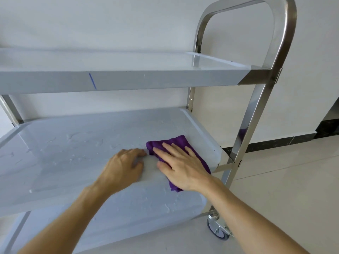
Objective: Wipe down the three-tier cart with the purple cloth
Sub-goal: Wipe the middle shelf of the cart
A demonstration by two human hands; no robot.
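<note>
The purple cloth [178,153] (soft, floppy, likely bunching) is pressed flat on the cart's middle shelf [73,143] by the spread right hand [183,167], left hand [124,165] curled beside it, holding nothing.

The place looks like a plain service or utility room indoors, judging by the bare white wall [110,19], the pale tiled floor [293,180] with dark skirting [271,143], and a stainless-steel three-tier cart [256,114] on a caster wheel [217,230].
</note>
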